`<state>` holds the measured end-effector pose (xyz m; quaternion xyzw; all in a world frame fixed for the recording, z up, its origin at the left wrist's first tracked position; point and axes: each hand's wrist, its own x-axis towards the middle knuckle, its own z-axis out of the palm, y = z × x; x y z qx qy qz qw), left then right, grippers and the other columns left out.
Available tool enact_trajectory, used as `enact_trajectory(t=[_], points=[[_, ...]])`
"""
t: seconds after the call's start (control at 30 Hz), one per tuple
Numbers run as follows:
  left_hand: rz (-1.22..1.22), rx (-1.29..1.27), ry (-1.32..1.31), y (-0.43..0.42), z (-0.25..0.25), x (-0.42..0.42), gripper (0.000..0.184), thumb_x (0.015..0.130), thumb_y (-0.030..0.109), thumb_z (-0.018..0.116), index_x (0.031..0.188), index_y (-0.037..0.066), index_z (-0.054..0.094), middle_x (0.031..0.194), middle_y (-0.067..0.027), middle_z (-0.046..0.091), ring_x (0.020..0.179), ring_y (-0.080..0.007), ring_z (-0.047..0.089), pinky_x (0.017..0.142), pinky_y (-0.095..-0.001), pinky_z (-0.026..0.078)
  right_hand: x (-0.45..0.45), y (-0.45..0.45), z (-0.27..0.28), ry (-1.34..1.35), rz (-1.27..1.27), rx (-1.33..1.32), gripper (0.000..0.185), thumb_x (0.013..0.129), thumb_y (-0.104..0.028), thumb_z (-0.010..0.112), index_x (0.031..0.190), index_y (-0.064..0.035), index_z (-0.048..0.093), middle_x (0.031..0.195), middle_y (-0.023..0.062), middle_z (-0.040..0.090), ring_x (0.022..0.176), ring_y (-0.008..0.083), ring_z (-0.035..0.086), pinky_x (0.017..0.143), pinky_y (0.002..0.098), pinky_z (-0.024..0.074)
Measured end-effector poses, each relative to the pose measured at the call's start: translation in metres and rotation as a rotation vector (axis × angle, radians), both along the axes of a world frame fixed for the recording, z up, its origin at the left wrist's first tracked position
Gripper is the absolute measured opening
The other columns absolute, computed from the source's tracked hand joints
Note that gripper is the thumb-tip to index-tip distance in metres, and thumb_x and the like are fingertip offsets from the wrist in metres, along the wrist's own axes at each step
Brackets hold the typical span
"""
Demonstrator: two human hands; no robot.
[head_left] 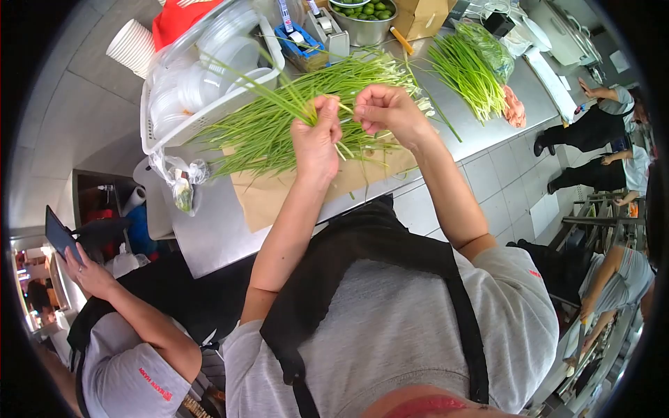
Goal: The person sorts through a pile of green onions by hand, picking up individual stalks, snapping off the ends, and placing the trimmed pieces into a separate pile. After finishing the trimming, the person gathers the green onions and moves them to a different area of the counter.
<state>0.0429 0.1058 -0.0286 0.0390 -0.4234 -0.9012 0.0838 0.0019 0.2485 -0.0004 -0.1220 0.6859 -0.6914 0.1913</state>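
Note:
My left hand (317,139) is closed round a few long green chives (280,103), whose leaves stick out to the upper left. Close beside it, my right hand (391,115) has its thumb and fingers pinched together at the pale end of a stalk. Both hands are above a wide pile of chives (244,139), with white ends mostly to the right. Beneath the pile lies brown paper (258,202) on the steel table (202,233).
A white basket (148,125) of plastic containers stands at the left, near stacked cups (132,47). Behind are a tape dispenser (327,31) and a bowl (369,31) of green limes. More chives (467,76) lie right. A co-worker (132,348) holds a tablet at left; others stand right.

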Motion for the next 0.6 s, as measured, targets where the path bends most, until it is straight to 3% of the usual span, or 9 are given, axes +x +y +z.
enact_trajectory(t=[0.1, 0.13, 0.17, 0.2, 0.23, 0.4, 0.47, 0.57, 0.6], points=[[0.18, 0.13, -0.011, -0.011, -0.001, -0.006, 0.009, 0.085, 0.014, 0.057, 0.089, 0.006, 0.056, 0.084, -0.0037, 0.057, 0.066, -0.008, 0.05, 0.054, -0.0215, 0.04, 0.0, 0.005, -0.026, 0.016, 0.056, 0.019, 0.002, 0.075, -0.006, 0.06, 0.076, -0.0052, 0.059, 0.064, 0.0018, 0.059, 0.055, 0.008, 0.054, 0.049, 0.0215, 0.0431], [0.163, 0.169, 0.031, -0.019, -0.002, -0.008, 0.01, 0.086, 0.015, 0.054, 0.089, 0.005, 0.054, 0.089, -0.0074, 0.059, 0.073, -0.0132, 0.053, 0.064, -0.0261, 0.043, 0.007, 0.006, -0.028, 0.233, 0.15, 0.324, 0.006, 0.071, -0.006, 0.059, 0.077, -0.0058, 0.059, 0.064, 0.0037, 0.059, 0.054, 0.0122, 0.055, 0.05, 0.0253, 0.0439], [0.153, 0.174, 0.032, -0.024, -0.001, -0.009, 0.01, 0.086, 0.015, 0.054, 0.089, 0.005, 0.054, 0.089, -0.0074, 0.059, 0.073, -0.0132, 0.053, 0.064, -0.0261, 0.043, 0.013, 0.007, -0.03, 0.447, 0.244, 0.633, 0.011, 0.067, -0.006, 0.058, 0.078, -0.0064, 0.059, 0.063, 0.0056, 0.059, 0.054, 0.0163, 0.057, 0.051, 0.029, 0.0446], [0.151, 0.232, 0.004, -0.028, 0.003, -0.008, 0.011, 0.087, 0.015, 0.053, 0.09, 0.005, 0.053, 0.086, -0.007, 0.058, 0.074, -0.0146, 0.053, 0.065, -0.0271, 0.044, 0.017, 0.01, -0.031, 0.503, 0.176, 0.633, 0.012, 0.063, -0.006, 0.058, 0.075, -0.0075, 0.059, 0.061, 0.0093, 0.058, 0.057, 0.0254, 0.058, 0.055, 0.0357, 0.0451], [0.151, 0.289, -0.025, -0.031, 0.005, -0.008, 0.011, 0.087, 0.015, 0.053, 0.091, 0.004, 0.053, 0.084, -0.0067, 0.058, 0.075, -0.016, 0.053, 0.066, -0.0281, 0.044, 0.013, 0.015, -0.033, 0.502, 0.17, 0.638, 0.012, 0.063, -0.006, 0.058, 0.075, -0.0075, 0.059, 0.061, 0.0093, 0.058, 0.057, 0.0254, 0.058, 0.055, 0.0357, 0.0451], [0.003, 0.396, -0.029, -0.042, -0.002, -0.012, 0.018, 0.087, 0.021, 0.053, 0.096, 0.005, 0.051, 0.061, 0.0012, 0.04, 0.055, -0.0107, 0.041, 0.051, -0.0233, 0.036, -0.04, 0.05, -0.025, 0.72, -0.162, 0.909, 0.007, 0.065, -0.006, 0.056, 0.071, -0.0085, 0.059, 0.066, 0.0104, 0.06, 0.064, 0.0306, 0.059, 0.059, 0.0391, 0.0465], [-0.158, 0.394, -0.01, -0.042, -0.007, -0.011, 0.019, 0.088, 0.021, 0.052, 0.096, 0.004, 0.052, 0.057, 0.0042, 0.032, 0.051, -0.0071, 0.031, 0.046, -0.0197, 0.031, -0.06, 0.06, -0.024, 1.106, -0.36, 0.907, 0.006, 0.066, -0.008, 0.057, 0.071, -0.0102, 0.06, 0.065, 0.0108, 0.059, 0.063, 0.032, 0.059, 0.06, 0.0403, 0.047], [-0.307, 0.276, -0.022, -0.026, -0.003, -0.008, 0.023, 0.087, 0.024, 0.053, 0.099, 0.005, 0.053, 0.054, 0.0061, 0.024, 0.049, -0.0049, 0.027, 0.042, -0.0185, 0.026, -0.076, 0.059, -0.033, 1.077, -0.269, 0.988, 0.006, 0.066, -0.007, 0.061, 0.072, -0.0091, 0.062, 0.071, 0.01, 0.061, 0.072, 0.0284, 0.059, 0.065, 0.0383, 0.0462], [-0.458, 0.262, 0.039, -0.022, -0.004, -0.01, 0.028, 0.088, 0.026, 0.051, 0.105, 0.004, 0.053, 0.06, 0.0042, 0.043, 0.051, -0.0057, 0.036, 0.044, -0.0186, 0.031, -0.077, 0.056, -0.027, 1.08, -0.269, 0.987, 0.006, 0.066, -0.007, 0.061, 0.072, -0.0091, 0.062, 0.071, 0.01, 0.061, 0.072, 0.0284, 0.059, 0.065, 0.0383, 0.0462]])
